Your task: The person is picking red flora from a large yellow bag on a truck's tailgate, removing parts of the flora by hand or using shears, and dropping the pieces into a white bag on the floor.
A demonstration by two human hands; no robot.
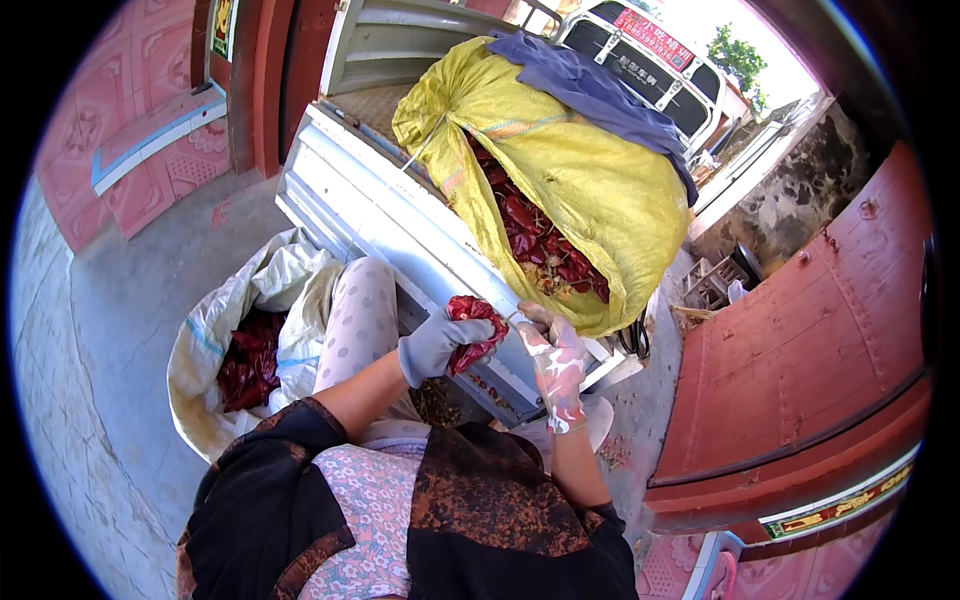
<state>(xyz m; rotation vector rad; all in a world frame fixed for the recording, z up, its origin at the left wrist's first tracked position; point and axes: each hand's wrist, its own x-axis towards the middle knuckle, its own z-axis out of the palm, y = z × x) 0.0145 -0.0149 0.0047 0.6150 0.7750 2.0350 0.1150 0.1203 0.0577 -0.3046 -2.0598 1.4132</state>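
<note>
- Left hand (430,345), in a smooth grey glove, is closed around a bunch of wrinkled, glossy dark-red dried peppers (474,330), just left of the right hand.
- Right hand (558,365), in a pink-and-white camouflage-patterned glove, has bent fingers near that bunch; I cannot tell whether they pinch anything.
- Left of the hands, a crumpled white woven sack (195,390) with blue stripes lies open, holding more dark-red peppers (250,362).
- Just beyond the hands is the white metal side panel (400,220) of a truck bed.
- Farther beyond, a bulging yellow woven sack (600,190) gapes, showing red peppers (528,228) inside; blue cloth (590,88) drapes over it.
</note>
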